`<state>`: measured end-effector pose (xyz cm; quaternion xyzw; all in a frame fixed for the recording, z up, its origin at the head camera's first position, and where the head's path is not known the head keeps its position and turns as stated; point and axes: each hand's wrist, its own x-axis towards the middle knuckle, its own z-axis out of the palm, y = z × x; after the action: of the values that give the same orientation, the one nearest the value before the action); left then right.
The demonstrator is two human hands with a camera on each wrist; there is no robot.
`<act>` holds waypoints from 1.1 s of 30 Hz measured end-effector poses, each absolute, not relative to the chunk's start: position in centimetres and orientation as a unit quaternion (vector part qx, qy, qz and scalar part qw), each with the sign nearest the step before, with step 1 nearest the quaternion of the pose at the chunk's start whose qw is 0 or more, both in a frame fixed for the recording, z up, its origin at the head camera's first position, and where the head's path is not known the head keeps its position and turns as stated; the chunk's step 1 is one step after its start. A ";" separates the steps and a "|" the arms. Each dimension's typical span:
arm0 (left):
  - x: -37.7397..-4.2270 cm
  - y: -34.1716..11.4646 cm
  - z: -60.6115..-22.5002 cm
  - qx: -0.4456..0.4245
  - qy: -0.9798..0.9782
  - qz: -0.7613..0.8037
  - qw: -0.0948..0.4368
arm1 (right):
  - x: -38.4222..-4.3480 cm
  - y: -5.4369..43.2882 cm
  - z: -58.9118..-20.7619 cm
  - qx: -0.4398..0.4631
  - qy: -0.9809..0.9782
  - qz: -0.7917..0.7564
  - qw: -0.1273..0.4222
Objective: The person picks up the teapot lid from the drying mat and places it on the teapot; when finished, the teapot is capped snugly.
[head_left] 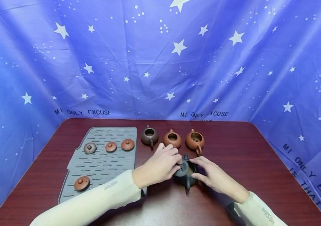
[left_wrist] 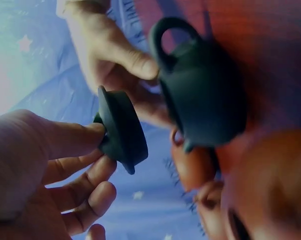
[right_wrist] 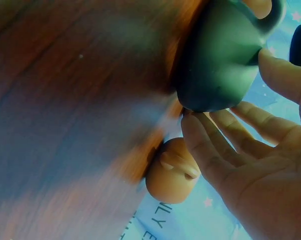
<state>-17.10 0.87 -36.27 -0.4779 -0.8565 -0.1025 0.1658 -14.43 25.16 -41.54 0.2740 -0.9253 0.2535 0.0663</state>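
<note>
Curtain [head_left: 149, 53] print reads "MI ONLY EXCUSE". Left hand [head_left: 160, 164] pinches lid [left_wrist: 124, 131], tilted, near mouth of dark pot [left_wrist: 205, 97] on table [head_left: 234, 147]. Right hand [head_left: 216, 176]: fingers extended, touching pot's side.

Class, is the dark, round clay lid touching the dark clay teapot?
Apart: the left wrist view shows the dark lid clear of the dark teapot, with blue star-printed cloth visible between them.

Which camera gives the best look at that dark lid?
The left wrist view: the dark lid appears large and side-on, pinched by the left hand. The head view shows it small, partly covered by that hand; the right wrist view apparently catches only part, cut off at the edge.
</note>
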 end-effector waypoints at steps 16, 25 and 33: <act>-18.4 4.6 -37.8 -0.460 -0.873 -0.083 0.141 | -14.3 25.5 -41.7 0.286 -0.921 0.255 0.072; -18.7 5.5 -38.7 -0.448 -0.883 -0.044 0.132 | -14.1 25.4 -41.8 0.278 -0.927 0.240 0.074; -18.6 4.6 -37.9 -0.442 -0.888 -0.066 0.110 | -14.0 25.6 -41.4 0.282 -0.927 0.240 0.069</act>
<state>-18.55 4.55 -37.95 -0.4419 -0.8879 -0.0655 0.1096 -13.96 25.58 -41.41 0.2817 -0.9265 0.2396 0.0694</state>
